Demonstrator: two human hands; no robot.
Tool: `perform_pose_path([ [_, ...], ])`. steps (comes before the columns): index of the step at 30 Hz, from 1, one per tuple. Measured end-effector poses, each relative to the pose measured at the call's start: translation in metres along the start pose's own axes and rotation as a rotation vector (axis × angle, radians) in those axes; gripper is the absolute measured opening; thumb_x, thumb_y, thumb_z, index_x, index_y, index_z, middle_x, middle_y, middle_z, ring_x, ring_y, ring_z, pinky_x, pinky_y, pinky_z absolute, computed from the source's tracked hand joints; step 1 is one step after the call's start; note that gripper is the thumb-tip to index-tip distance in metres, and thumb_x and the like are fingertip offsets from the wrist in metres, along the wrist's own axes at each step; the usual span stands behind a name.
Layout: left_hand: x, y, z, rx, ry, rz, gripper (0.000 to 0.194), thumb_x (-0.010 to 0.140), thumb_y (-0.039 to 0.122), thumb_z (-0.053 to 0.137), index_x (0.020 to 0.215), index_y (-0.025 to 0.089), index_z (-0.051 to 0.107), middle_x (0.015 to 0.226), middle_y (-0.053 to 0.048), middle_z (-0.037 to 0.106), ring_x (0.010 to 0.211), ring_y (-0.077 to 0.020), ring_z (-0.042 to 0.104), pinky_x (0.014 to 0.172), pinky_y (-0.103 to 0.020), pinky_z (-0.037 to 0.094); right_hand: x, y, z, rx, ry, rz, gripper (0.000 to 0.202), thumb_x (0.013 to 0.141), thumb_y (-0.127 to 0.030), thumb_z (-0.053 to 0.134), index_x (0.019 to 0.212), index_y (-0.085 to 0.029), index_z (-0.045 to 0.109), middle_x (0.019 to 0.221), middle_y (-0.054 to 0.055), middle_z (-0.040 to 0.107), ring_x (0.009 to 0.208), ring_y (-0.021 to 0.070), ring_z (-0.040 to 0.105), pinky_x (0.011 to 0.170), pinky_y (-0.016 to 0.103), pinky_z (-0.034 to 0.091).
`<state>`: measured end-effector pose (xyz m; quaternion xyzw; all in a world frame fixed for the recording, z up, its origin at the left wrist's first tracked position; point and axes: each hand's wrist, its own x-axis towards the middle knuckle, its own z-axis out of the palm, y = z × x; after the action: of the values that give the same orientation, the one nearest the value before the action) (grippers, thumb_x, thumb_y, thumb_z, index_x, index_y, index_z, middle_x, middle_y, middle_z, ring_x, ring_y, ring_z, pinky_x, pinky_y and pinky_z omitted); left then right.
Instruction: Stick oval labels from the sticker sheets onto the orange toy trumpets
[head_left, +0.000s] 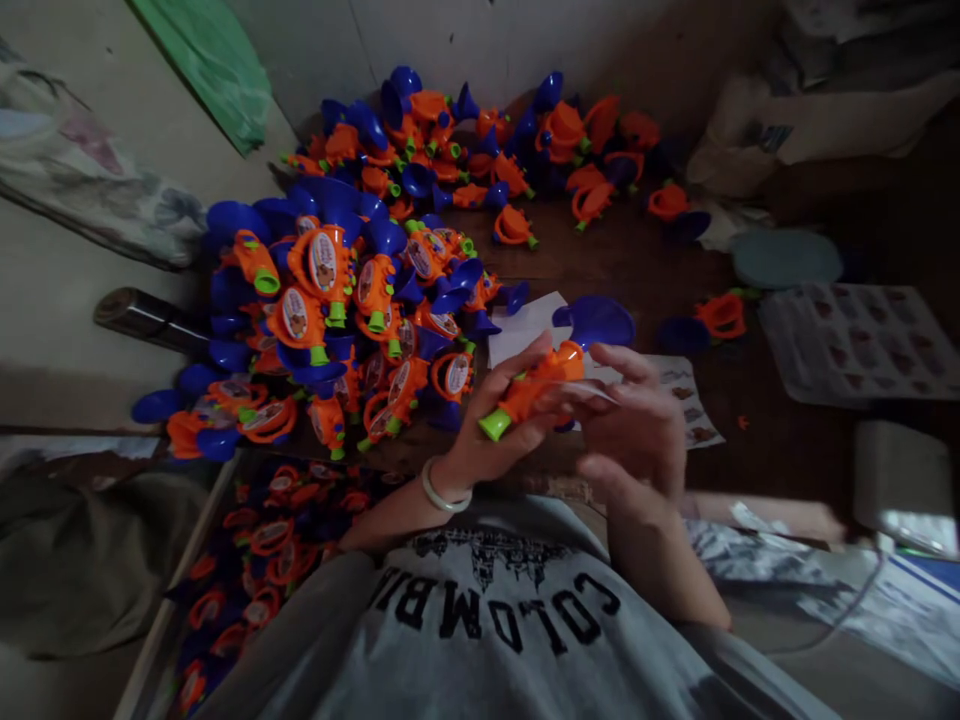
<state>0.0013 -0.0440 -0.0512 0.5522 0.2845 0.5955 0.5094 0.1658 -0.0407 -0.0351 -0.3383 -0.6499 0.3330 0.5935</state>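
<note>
My left hand (491, 440), with a pale bangle at the wrist, grips an orange toy trumpet (541, 385). Its lime-green mouthpiece points down and left, and a large blue bell (600, 322) shows beyond the fingers. Close against the trumpet's side, my right hand (637, 425) has its fingers bent around a thin whitish sticker (596, 390). Motion blurs the right fingertips and the sticker's face. Below both hands lie a white sheet (525, 318) and a sheet of printed stickers (686, 395) on the brown table.
Labelled toy trumpets (322, 265) are heaped on the left; trumpets without visible labels (514, 175) lie along the back wall. One trumpet (721, 315) lies at right, near a clear tray of sticker sheets (862, 340). A box of trumpets (262, 550) stands below left. A dark flask (150, 318) is at far left.
</note>
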Motion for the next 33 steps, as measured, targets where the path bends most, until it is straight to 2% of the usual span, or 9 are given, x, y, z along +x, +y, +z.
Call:
perform_pose_path([
  [2,0.001,0.001,-0.002,-0.076,0.019,-0.036,0.058,0.092,0.031,0.079,0.146,0.034,0.059,0.165,-0.008,0.052,0.153,-0.0324,0.051,0.128,-0.053,0.042,0.010,-0.004,0.002,0.165,0.187,0.039,0.020,0.091,-0.045,0.075,0.106,-0.032,0.070,0.110,0.003,0.070,0.081,0.0161,0.069,0.066,0.031,0.062],
  [3,0.002,0.001,-0.003,-0.123,0.032,-0.057,0.058,0.091,0.032,0.080,0.145,0.034,0.060,0.165,-0.008,0.053,0.152,-0.0328,0.051,0.127,-0.054,0.043,0.014,-0.004,0.002,0.218,0.260,0.075,0.013,0.090,-0.037,0.078,0.098,-0.029,0.072,0.097,0.001,0.070,0.074,0.0130,0.065,0.062,0.026,0.058],
  [5,0.003,0.003,-0.003,-0.210,0.049,-0.095,0.060,0.088,0.032,0.083,0.144,0.034,0.061,0.165,-0.007,0.053,0.153,-0.0337,0.051,0.127,-0.056,0.043,0.020,-0.003,0.002,0.226,0.305,0.160,0.012,0.087,-0.031,0.083,0.089,-0.025,0.073,0.081,-0.003,0.067,0.066,0.0091,0.061,0.060,0.020,0.054],
  [10,0.004,0.008,-0.003,-0.275,0.000,-0.122,0.065,0.086,0.030,0.084,0.146,0.034,0.059,0.168,-0.007,0.049,0.156,-0.0347,0.047,0.130,-0.057,0.040,0.019,-0.001,0.000,0.138,0.182,0.262,0.019,0.085,-0.038,0.085,0.089,-0.025,0.073,0.082,-0.003,0.072,0.069,0.0104,0.066,0.062,0.022,0.057],
  [17,0.002,0.009,-0.003,-0.262,-0.056,-0.130,0.066,0.087,0.033,0.084,0.147,0.037,0.057,0.169,-0.007,0.048,0.153,-0.0364,0.051,0.126,-0.057,0.046,0.016,-0.003,0.001,0.042,0.130,0.312,0.021,0.087,-0.043,0.083,0.090,-0.026,0.071,0.078,-0.002,0.069,0.063,0.0111,0.061,0.055,0.023,0.054],
  [25,0.003,0.008,0.000,-0.213,-0.006,-0.113,0.058,0.090,0.033,0.080,0.144,0.035,0.060,0.164,-0.007,0.054,0.154,-0.0337,0.050,0.130,-0.057,0.040,0.018,-0.003,0.001,0.091,0.116,0.278,0.013,0.088,-0.031,0.083,0.090,-0.025,0.071,0.077,-0.005,0.069,0.064,0.0084,0.061,0.057,0.019,0.054],
  [33,0.003,0.006,0.005,-0.148,0.074,-0.103,0.048,0.094,0.034,0.075,0.140,0.035,0.063,0.159,-0.005,0.059,0.153,-0.0322,0.051,0.132,-0.058,0.036,0.017,-0.001,0.003,-0.065,0.099,0.248,0.014,0.092,-0.035,0.079,0.092,-0.024,0.071,0.083,-0.002,0.070,0.069,0.0115,0.062,0.062,0.026,0.052],
])
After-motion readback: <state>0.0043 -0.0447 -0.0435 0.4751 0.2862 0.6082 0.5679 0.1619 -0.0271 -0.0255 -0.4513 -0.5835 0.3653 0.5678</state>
